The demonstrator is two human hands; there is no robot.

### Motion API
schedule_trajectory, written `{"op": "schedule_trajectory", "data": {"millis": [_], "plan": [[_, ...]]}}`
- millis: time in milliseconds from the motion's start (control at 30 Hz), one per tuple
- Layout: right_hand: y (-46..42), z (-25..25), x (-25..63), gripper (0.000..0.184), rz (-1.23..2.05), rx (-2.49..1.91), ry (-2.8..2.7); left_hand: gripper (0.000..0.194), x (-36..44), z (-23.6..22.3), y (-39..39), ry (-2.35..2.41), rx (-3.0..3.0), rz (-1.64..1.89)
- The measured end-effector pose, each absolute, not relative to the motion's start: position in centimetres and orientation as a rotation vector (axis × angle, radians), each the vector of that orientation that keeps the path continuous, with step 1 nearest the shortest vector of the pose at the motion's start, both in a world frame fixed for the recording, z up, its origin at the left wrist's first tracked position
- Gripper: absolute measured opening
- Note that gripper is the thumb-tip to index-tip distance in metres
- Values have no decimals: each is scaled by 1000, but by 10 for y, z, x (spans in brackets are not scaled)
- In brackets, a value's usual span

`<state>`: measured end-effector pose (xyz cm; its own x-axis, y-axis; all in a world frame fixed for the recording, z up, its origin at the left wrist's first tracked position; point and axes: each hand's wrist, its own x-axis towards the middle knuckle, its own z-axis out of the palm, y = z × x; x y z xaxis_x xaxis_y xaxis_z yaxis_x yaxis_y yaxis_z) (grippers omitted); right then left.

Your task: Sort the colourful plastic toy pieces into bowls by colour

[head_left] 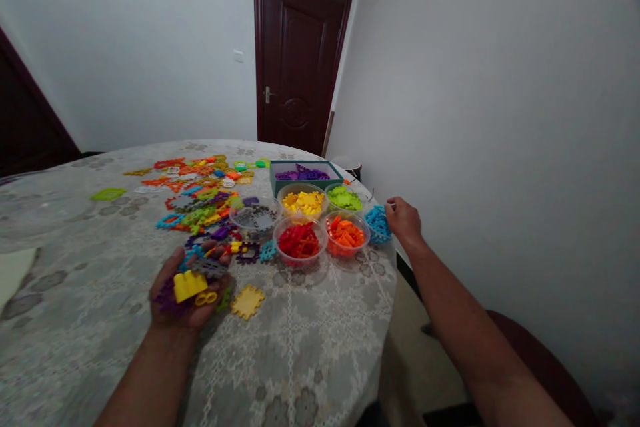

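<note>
My left hand (187, 290) lies palm up on the table, cupped round a handful of plastic pieces (196, 280): a yellow block, a grey piece, purple ones. My right hand (403, 220) reaches to the table's right edge, its fingers pinched over a bowl of blue pieces (377, 223); I cannot make out whether anything is between them. Between the hands stand clear bowls holding red pieces (299, 240), orange pieces (346, 232), yellow pieces (303, 201), green pieces (345, 198) and grey pieces (256, 217). A flat yellow piece (247, 301) lies just right of my left hand.
A round table with a lace cloth (310, 347) carries a wide scatter of mixed coloured pieces (200, 197) at the middle back. A dark green box with purple pieces (303, 173) stands behind the bowls. A white wall runs close on the right; a dark door (297, 53) is behind.
</note>
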<state>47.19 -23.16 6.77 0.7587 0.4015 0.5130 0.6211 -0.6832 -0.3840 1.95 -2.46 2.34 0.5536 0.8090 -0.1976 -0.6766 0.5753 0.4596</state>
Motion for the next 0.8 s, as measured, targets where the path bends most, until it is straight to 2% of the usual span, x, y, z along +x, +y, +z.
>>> {"op": "schedule_trajectory", "data": {"millis": [133, 267, 500, 567, 800], "plan": [[-236, 69, 448, 35, -538, -2350, -842, 34, 18, 17, -22, 383, 331, 890], [-239, 69, 387, 36, -478, -2097, -1024, 36, 19, 17, -27, 330, 345, 876], [-224, 74, 230, 21, 33, -1624, -1587, 38, 22, 12, -29, 276, 329, 872], [-211, 73, 197, 22, 116, -1538, -1718, 36, 22, 11, -29, 258, 331, 875], [-148, 54, 149, 29, 37, -1656, -1870, 38, 26, 10, -30, 285, 306, 913]]}}
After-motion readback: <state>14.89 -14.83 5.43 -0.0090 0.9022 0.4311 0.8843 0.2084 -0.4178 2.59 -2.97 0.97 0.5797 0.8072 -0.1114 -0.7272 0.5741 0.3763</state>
